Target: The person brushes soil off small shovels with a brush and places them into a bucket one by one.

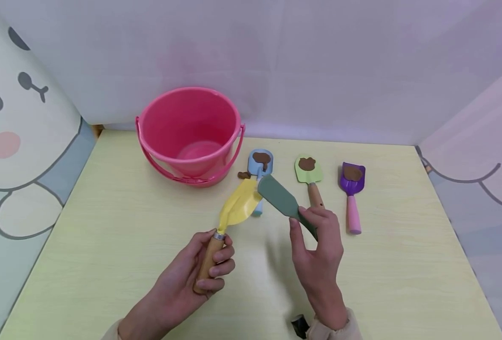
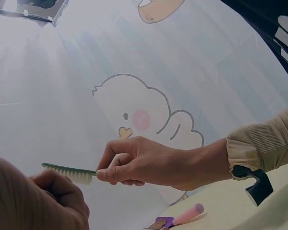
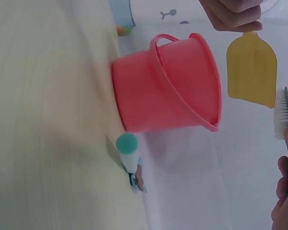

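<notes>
My left hand (image 1: 191, 276) grips the wooden handle of a yellow toy shovel (image 1: 239, 204), its blade tilted up over the table. In my right hand (image 1: 321, 250) a green brush (image 1: 280, 196) is pinched between thumb and fingers. White bristles show under the brush (image 2: 69, 168) in the left wrist view. The brush head is close to the yellow blade's edge; whether they touch I cannot tell. Behind the yellow blade lies a blue shovel (image 1: 254, 166) with a brown patch on it, partly hidden. A small brown lump (image 1: 244, 175) sits beside it.
A pink bucket (image 1: 187, 115) stands at the back left, its handle lowered. To the right lie a light green shovel (image 1: 308, 175) and a purple shovel (image 1: 351, 188) with a pink handle, each bearing a brown patch. Cartoon-printed cloth (image 1: 319, 71) surrounds the table (image 1: 404, 259).
</notes>
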`<state>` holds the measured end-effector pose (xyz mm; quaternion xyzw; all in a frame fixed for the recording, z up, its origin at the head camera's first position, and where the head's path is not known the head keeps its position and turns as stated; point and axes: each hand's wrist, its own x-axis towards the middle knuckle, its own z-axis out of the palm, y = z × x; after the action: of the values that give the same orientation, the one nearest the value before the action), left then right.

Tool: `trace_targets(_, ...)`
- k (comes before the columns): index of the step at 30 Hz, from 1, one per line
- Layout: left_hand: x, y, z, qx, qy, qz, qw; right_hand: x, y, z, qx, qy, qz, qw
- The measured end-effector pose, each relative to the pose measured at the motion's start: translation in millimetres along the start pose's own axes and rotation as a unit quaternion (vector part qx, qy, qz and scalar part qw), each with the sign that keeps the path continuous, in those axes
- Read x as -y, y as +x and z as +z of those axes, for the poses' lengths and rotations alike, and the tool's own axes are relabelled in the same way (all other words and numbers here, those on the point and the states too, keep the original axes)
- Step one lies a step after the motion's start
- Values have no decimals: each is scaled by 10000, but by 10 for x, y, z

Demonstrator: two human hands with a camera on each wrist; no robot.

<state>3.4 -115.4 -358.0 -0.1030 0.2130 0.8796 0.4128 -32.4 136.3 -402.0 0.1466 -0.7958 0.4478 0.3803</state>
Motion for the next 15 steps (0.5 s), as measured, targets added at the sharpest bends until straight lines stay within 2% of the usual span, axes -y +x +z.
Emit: trace_targets(15,-4,19,7,-82,79,21,9999,42,25,44,24,-56,4,10000)
